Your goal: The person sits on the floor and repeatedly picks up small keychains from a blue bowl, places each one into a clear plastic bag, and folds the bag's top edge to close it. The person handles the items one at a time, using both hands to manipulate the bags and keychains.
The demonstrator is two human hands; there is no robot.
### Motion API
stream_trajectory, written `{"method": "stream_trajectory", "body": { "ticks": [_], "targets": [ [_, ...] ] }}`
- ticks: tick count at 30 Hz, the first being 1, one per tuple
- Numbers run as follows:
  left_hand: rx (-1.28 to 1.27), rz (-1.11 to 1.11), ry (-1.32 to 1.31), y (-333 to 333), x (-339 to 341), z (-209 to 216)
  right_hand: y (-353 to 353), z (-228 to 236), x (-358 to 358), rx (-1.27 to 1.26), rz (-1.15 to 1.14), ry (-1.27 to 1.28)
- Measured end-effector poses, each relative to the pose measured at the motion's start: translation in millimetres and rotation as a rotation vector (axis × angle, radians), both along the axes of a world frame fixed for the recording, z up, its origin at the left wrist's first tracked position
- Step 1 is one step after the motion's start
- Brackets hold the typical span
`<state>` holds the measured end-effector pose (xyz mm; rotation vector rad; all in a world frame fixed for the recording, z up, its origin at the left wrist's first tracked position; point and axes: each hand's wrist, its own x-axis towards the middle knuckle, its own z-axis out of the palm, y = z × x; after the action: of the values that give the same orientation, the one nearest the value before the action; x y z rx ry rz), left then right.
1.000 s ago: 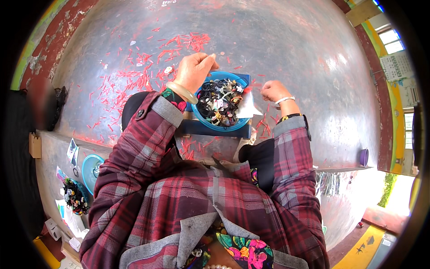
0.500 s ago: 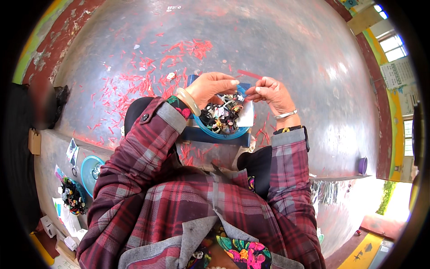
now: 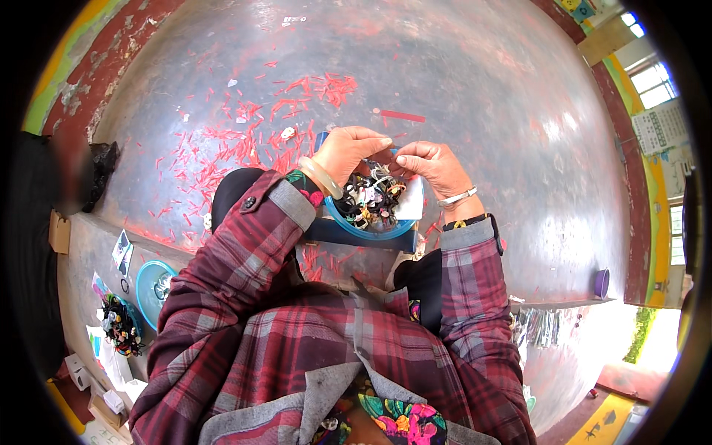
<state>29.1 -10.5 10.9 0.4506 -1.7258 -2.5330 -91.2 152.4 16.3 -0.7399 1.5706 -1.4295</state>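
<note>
My left hand (image 3: 345, 153) and my right hand (image 3: 439, 167) meet over the far part of a blue basin (image 3: 369, 234). Both have thumb and forefinger pressed together; whatever they pinch is too small to make out. Inside the basin lies a heap of mostly black hair ties (image 3: 373, 200) with small white and coloured charms. A white sheet (image 3: 412, 199) sits at its right side. Beneath the basin is a dark blue stool (image 3: 326, 229). A long red strip (image 3: 403, 116) is just beyond my right hand, apart from it; I cannot tell whether it is airborne or on the floor.
Many red scraps (image 3: 222, 141) litter the grey floor ahead and to the left. At my left stand a second blue basin (image 3: 150, 295) and a pile of dark hair ties (image 3: 120, 326). A purple container (image 3: 601, 282) is far right, near bundled strips (image 3: 538, 328).
The red strip at my right fingertips has come away and lies farther off, to the left. My right hand has moved left and slightly down, closer to my left.
</note>
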Motion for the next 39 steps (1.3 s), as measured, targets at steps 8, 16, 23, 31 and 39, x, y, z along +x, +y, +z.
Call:
{"method": "stream_trajectory", "body": {
  "ticks": [8, 16, 23, 31, 39],
  "targets": [
    [-0.024, -0.011, 0.000, 0.4, -2.0, -5.2, -2.1, -8.3, -1.3, -0.050, -0.105, -0.022],
    [-0.038, 0.002, -0.006, 1.8, -1.6, -2.8, -4.9, -7.3, 0.8, -0.032, -0.145, -0.039],
    [-0.034, -0.001, 0.001, 0.8, -1.6, -2.9, -5.4, -9.3, 0.2, -0.013, -0.134, -0.058],
    [-0.029, 0.008, 0.010, -0.1, -1.6, -4.8, -7.3, -7.5, 3.4, -0.023, -0.094, -0.086],
    [-0.081, 0.019, 0.009, -1.4, -2.0, -8.9, -7.5, -10.6, 3.0, -0.041, -0.084, -0.091]
  ]
}}
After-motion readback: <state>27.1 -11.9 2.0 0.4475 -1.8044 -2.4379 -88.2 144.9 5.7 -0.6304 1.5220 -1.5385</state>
